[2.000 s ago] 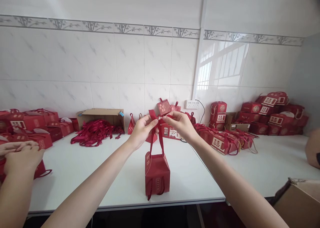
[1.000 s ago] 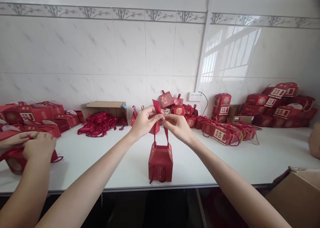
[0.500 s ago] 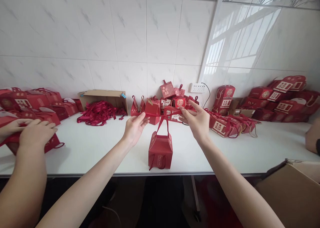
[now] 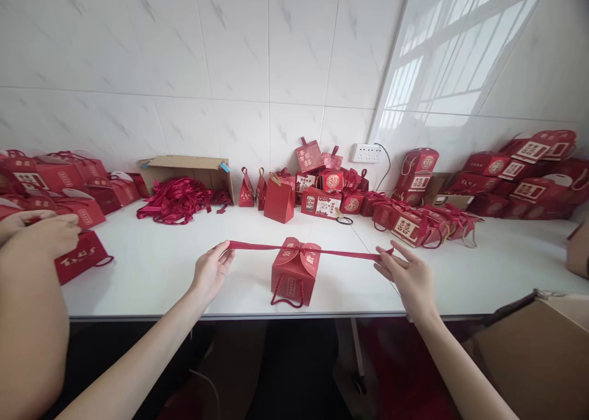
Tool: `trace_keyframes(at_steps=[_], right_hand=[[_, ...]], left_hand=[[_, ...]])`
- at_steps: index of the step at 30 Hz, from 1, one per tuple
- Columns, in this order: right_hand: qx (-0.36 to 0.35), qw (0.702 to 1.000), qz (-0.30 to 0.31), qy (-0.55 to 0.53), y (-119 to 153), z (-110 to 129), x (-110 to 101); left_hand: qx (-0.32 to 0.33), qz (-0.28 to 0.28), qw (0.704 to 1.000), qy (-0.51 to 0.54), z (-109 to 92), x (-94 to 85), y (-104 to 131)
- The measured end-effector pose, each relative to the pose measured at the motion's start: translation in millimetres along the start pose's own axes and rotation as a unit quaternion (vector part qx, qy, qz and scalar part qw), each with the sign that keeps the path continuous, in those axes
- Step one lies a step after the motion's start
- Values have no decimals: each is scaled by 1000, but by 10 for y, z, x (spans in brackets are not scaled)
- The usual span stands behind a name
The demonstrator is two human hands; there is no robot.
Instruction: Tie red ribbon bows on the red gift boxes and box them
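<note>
**Asker:** Hands first: what has each one got?

**Watcher:** Left hand [image 4: 210, 271] is pinched shut on one end of a red ribbon [image 4: 340, 252], and the right hand [image 4: 407, 274] is pinched on the other end, its remaining fingers spread loose. The ribbon runs taut and level between them.

**Asker:** And what sits between the hands?

**Watcher:** A small red gift box [image 4: 294, 274], upright on the white worktop [image 4: 151, 273] near its front edge. The ribbon crosses the box's top, where its curved flaps meet, and looks knotted there. A cord handle hangs down the box's front face.

**Asker:** Anything crowding them?

**Watcher:** Nothing lies in the ribbon's line; the worktop just beside both hands is bare. Beyond the hands, against the tiled wall, stands a cluster of red boxes [image 4: 322, 193], with a wall socket [image 4: 366, 152] above them. Beyond the left hand lies a tipped cardboard carton [image 4: 184, 165] with a heap of loose red ribbons [image 4: 177, 199] spilling out.

**Asker:** Further out?

**Watcher:** Well out past the left hand, another person's hand [image 4: 43, 236] rests on a flat red box [image 4: 80, 262], with stacked red boxes [image 4: 59, 181] behind it. Beyond the right hand there is a larger pile of boxes [image 4: 519, 181], and nearer, below the worktop edge, a brown carton [image 4: 538, 358].
</note>
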State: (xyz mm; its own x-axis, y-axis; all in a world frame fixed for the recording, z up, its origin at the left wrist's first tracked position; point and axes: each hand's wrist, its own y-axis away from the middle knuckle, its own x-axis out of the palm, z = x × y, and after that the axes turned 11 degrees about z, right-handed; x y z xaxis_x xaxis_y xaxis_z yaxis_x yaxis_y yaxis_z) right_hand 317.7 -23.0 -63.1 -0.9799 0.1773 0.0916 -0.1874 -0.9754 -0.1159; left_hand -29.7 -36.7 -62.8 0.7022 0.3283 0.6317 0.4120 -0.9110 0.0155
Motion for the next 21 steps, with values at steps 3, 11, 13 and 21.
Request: trace_keyframes(at_steps=[3,11,13,21], right_hand=[[26,999,7,17,53,-81,-97],[-20,956,106,274,-19,-128,-135],[-51,943,154,290,-43,-46,36],[97,904,401,112,-103,35,675]], left_hand=[[-1,8,998,-60,30,-142,-20],[173,-14,868,-466,-57,-161,-186],[154,135,847,-490,-36,-15,-160],[-29,443,756,-481,111,372,75]])
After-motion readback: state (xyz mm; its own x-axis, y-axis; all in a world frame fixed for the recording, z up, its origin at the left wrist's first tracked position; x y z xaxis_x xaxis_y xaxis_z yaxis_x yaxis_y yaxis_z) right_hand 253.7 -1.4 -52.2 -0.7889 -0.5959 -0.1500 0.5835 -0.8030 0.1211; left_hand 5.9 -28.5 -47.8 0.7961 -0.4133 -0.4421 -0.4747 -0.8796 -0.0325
